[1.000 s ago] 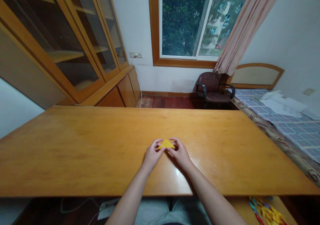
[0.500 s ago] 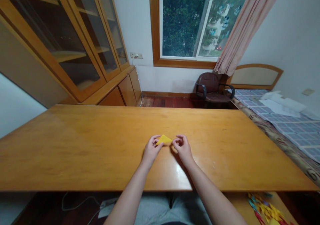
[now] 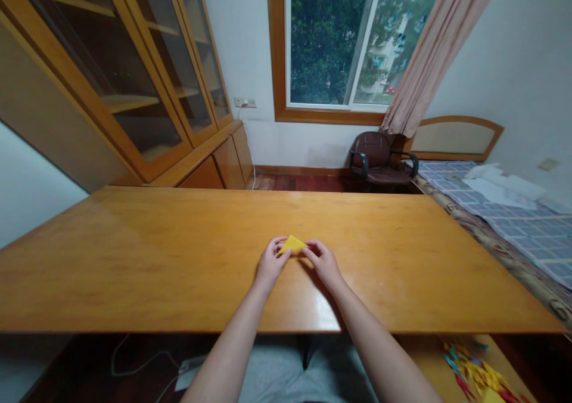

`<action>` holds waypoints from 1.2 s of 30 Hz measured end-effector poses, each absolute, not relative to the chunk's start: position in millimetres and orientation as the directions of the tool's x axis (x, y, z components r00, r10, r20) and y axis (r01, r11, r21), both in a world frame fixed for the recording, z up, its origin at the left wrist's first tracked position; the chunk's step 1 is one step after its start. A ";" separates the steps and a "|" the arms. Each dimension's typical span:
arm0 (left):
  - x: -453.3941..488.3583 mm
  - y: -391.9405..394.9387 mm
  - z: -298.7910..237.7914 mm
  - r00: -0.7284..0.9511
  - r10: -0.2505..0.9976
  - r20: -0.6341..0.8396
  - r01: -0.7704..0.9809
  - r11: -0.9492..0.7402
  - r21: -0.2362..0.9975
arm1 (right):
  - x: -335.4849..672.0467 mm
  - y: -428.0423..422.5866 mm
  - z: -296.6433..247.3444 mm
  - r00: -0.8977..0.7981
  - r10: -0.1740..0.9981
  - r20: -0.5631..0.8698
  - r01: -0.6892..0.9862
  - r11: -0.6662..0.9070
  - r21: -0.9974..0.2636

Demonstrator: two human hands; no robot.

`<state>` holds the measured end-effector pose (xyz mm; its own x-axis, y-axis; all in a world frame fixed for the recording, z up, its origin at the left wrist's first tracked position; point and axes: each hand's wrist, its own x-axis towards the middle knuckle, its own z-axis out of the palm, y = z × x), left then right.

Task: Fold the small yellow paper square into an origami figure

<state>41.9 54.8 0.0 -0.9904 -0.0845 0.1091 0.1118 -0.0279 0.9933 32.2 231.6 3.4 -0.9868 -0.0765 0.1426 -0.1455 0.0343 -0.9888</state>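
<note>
A small yellow triangle of folded paper (image 3: 293,243) is held between my two hands, just above the wooden table (image 3: 179,272). Its point faces away from me. My left hand (image 3: 271,261) pinches the left corner between thumb and fingers. At the right corner, my right hand (image 3: 322,259) has its thumb and index finger closed on the paper. The fingertips behind the paper are partly hidden.
Below the table's front edge on the right, colourful folded paper pieces (image 3: 478,372) lie on a wooden surface. A brown armchair (image 3: 373,155) and a bed (image 3: 513,212) stand beyond the table. A glass-doored cabinet (image 3: 147,152) is at the left.
My right thumb and fingers have come in closer around the right corner of the yellow paper. My left hand keeps its pinch. The camera view has shifted slightly.
</note>
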 end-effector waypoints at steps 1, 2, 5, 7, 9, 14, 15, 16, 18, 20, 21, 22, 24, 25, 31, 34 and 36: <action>42.0 55.0 -1.1 -0.991 -0.075 0.114 0.116 -0.019 0.993 | 32.1 231.5 2.8 -0.987 -0.091 0.135 -0.139 0.031 -0.990; 42.0 55.3 -1.8 -0.991 -0.068 0.117 0.118 -0.009 0.993 | 32.0 231.7 2.4 -0.987 -0.095 0.131 -0.134 0.025 -0.991; 42.2 57.0 -1.7 -0.991 -0.049 0.126 0.126 0.013 0.992 | 31.7 232.7 2.3 -0.989 -0.075 0.128 -0.128 0.005 -0.992; 42.3 58.3 -0.4 -0.990 -0.040 0.135 0.135 0.023 0.991 | 31.9 232.9 2.8 -0.989 -0.063 0.130 -0.130 -0.010 -0.991; 42.5 59.5 1.3 -0.990 -0.044 0.136 0.134 0.037 0.990 | 32.4 232.8 3.6 -0.988 -0.061 0.139 -0.138 -0.019 -0.990; 44.2 61.1 6.3 -0.991 -0.039 0.125 0.122 0.080 0.989 | 34.5 232.1 7.0 -0.987 -0.052 0.153 -0.154 0.002 -0.988; 44.8 61.3 7.5 -0.991 -0.042 0.129 0.125 0.081 0.989 | 34.9 231.9 7.9 -0.987 -0.051 0.153 -0.154 0.009 -0.988; 45.5 61.6 8.8 -0.990 -0.047 0.132 0.128 0.080 0.989 | 35.4 231.7 8.7 -0.987 -0.051 0.154 -0.155 0.015 -0.988; 46.6 62.0 11.3 -0.990 -0.051 0.130 0.126 0.077 0.989 | 36.1 231.2 9.8 -0.986 -0.047 0.161 -0.162 0.024 -0.987; 47.0 62.2 12.8 -0.991 -0.043 0.130 0.126 0.085 0.988 | 36.6 230.5 10.1 -0.984 -0.038 0.175 -0.177 0.029 -0.984; 46.8 62.1 12.9 -0.990 -0.039 0.133 0.129 0.091 0.987 | 36.7 230.2 9.9 -0.983 -0.032 0.182 -0.183 0.030 -0.983; 46.3 61.7 12.5 -0.989 -0.036 0.141 0.137 0.097 0.986 | 36.7 230.1 9.5 -0.982 -0.027 0.186 -0.187 0.027 -0.982; 44.4 60.4 10.5 -0.986 -0.038 0.160 0.156 0.100 0.983 | 36.1 230.0 8.5 -0.982 -0.016 0.189 -0.189 0.007 -0.982; 43.2 59.6 9.2 -0.985 -0.043 0.167 0.163 0.094 0.982 | 35.5 230.2 8.0 -0.982 -0.009 0.188 -0.188 -0.010 -0.982; 37.5 54.5 5.8 -0.980 -0.132 0.152 0.158 -0.034 0.987 | 32.6 232.2 5.0 -0.981 0.095 0.170 -0.179 -0.098 -0.979; 36.9 52.3 6.0 -0.974 -0.172 0.147 0.163 -0.082 0.983 | 32.7 233.8 5.0 -0.982 0.108 0.153 -0.165 -0.121 -0.979; 36.4 50.7 5.7 -0.970 -0.202 0.138 0.162 -0.106 0.981 | 32.9 235.1 5.5 -0.983 0.115 0.146 -0.160 -0.129 -0.979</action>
